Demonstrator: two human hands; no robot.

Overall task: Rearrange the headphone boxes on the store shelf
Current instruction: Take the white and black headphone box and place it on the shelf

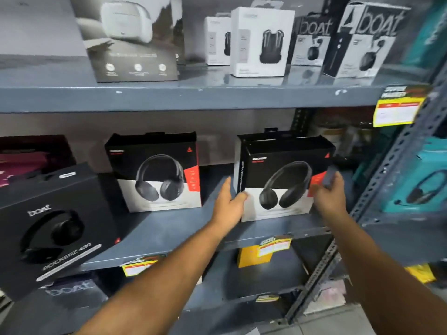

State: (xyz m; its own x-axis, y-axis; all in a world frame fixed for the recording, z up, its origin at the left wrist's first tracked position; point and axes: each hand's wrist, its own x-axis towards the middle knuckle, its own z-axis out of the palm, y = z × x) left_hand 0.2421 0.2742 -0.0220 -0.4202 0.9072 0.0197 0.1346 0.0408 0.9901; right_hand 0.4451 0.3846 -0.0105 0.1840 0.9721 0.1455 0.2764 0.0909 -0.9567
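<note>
A black-and-white headphone box (283, 180) stands on the middle shelf (169, 228), right of centre, with another like it close behind. My left hand (229, 204) grips its left edge and my right hand (330, 189) grips its right edge. A matching headphone box (157, 172) stands upright to the left, apart from my hands. A large black boat box (53, 226) lies tilted at the shelf's front left.
The upper shelf (193, 95) carries white earbud boxes (261, 42) and boat boxes (362, 42). A perforated metal upright (391, 170) runs diagonally at the right, with teal boxes (420, 180) beyond it. Yellow price tags (396, 110) hang on shelf edges. Maroon boxes (31, 153) sit far left.
</note>
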